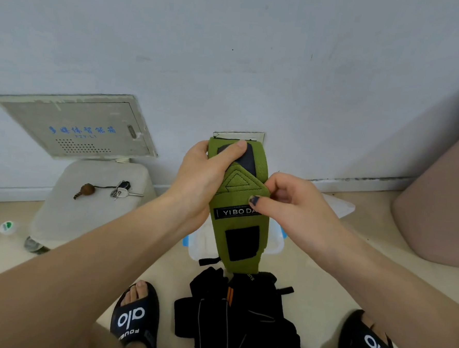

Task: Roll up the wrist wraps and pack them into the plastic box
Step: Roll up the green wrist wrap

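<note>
Held up in front of a pale, matte wall (257, 54): 1 green wrist wrap (237, 201), a long flat band of woven, ribbed cloth with a stitched triangular tab folded near its top, a black label reading "YIBO DA…" across the middle and 2 dark fuzzy fastening patches. Gripping its upper end, the left hand (204, 172), thumb laid across the top dark patch and fingers curled behind the band. Pinching the right edge just above the label, the right hand (293, 204), fingers bent close together, thumbnail painted dark. Hanging lower end of the band reaching down toward a heap of black wrist wraps (238, 317) on the floor, soft and crumpled, with thin grey lines, small loops and 2 short orange stripes. Behind the green band, partly hidden, a clear plastic box (275, 244) with rounded corners and blue clips at its sides, resting on smooth beige floor tiles (323, 287); just right of it, a clear flat lid-like sheet (339, 207), hard to tell for sure. At the bottom, 2 black slides (133, 321) with white lettering, 1 on each foot. To the left, a rounded whitish stool (86, 205) carrying a bunch of keys (120, 190) and a brown carved charm on a cord. Above it, a rectangular grey wall panel (75, 126) with blue characters and rows of small holes. At far right, a smooth, rounded pinkish bin (441, 208).
</note>
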A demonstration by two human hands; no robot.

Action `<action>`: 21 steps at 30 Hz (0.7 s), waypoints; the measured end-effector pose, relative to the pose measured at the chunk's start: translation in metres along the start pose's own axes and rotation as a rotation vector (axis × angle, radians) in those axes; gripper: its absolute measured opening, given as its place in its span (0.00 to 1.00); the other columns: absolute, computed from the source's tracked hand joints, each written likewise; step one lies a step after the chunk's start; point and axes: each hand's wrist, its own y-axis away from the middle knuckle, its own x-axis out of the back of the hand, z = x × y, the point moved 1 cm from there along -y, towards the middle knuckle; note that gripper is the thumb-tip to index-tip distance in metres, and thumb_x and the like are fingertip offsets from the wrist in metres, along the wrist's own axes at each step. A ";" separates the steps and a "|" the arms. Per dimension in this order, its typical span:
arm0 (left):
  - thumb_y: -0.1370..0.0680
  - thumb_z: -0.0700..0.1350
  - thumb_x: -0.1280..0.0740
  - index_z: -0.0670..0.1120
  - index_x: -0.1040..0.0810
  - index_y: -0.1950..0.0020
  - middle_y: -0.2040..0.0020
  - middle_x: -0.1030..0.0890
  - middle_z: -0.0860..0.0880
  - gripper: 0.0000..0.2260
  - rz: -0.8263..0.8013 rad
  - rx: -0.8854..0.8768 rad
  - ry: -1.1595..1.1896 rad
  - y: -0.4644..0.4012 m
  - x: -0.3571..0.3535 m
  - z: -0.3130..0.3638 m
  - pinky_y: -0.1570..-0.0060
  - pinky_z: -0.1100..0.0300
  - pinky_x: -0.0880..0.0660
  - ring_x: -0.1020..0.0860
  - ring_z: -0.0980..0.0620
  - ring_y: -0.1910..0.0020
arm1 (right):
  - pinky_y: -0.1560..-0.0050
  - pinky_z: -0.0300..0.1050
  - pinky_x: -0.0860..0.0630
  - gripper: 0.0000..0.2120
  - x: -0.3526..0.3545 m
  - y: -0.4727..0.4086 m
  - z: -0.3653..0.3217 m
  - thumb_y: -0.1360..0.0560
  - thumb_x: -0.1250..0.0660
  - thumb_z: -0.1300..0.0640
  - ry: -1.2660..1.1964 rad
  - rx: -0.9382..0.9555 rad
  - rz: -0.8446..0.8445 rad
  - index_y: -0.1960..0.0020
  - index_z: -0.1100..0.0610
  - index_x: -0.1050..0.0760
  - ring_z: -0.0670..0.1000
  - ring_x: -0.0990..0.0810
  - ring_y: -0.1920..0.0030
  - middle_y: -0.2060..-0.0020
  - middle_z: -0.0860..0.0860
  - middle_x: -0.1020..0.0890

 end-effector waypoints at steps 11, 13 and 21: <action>0.19 0.56 0.33 0.41 0.17 0.39 0.47 0.13 0.40 0.20 -0.081 0.147 0.044 0.002 0.002 0.000 0.44 0.46 0.18 0.15 0.39 0.48 | 0.56 0.40 0.19 0.05 -0.005 0.007 -0.007 0.22 0.28 0.63 -0.178 -0.050 0.096 0.49 0.60 0.23 0.51 0.12 0.56 0.57 0.53 0.11; 0.20 0.53 0.31 0.41 0.17 0.39 0.45 0.14 0.40 0.17 -0.134 0.133 0.019 0.009 -0.003 -0.004 0.43 0.45 0.18 0.15 0.40 0.46 | 0.55 0.46 0.17 0.11 -0.003 0.006 -0.008 0.23 0.28 0.65 -0.283 -0.086 0.133 0.44 0.59 0.28 0.52 0.13 0.59 0.55 0.56 0.12; 0.20 0.45 0.29 0.42 0.20 0.37 0.47 0.14 0.40 0.13 0.002 0.124 0.064 0.011 -0.001 -0.003 0.56 0.50 0.15 0.14 0.43 0.53 | 0.49 0.38 0.20 0.08 -0.005 0.011 -0.001 0.19 0.31 0.57 -0.175 -0.118 -0.085 0.40 0.53 0.21 0.45 0.13 0.50 0.52 0.47 0.12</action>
